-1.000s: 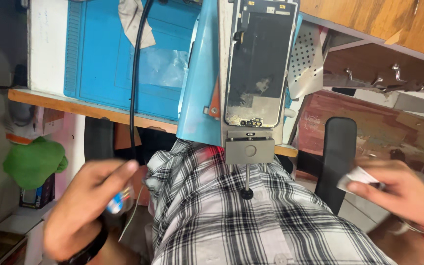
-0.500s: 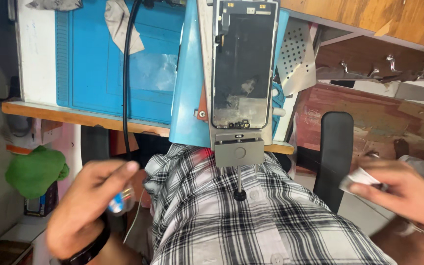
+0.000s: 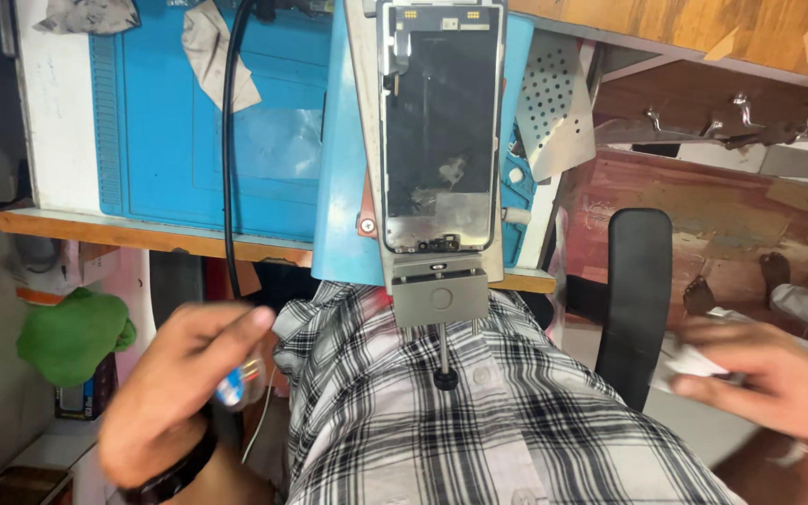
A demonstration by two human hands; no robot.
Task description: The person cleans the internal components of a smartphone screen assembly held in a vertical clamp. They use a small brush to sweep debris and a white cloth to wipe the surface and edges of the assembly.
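Both hands have drifted slightly lower and outward, and the view has shifted so the opened phone [image 3: 440, 140], clamped in its grey metal holder [image 3: 440, 297], sits further left. At the lap's left side, the left hand [image 3: 175, 393] is closed around a small clear bottle [image 3: 238, 383] with a blue label. Beside the black chair armrest [image 3: 636, 299], the right hand [image 3: 769, 379] pinches a blurred white wipe [image 3: 689, 360] between fingers and thumb.

left hand [image 3: 175, 388]: grips small bottle [image 3: 236, 385] | right hand [image 3: 764, 379]: holds white wipe [image 3: 689, 360] | phone panel [image 3: 440, 126]: clamped in fixture [image 3: 440, 295]
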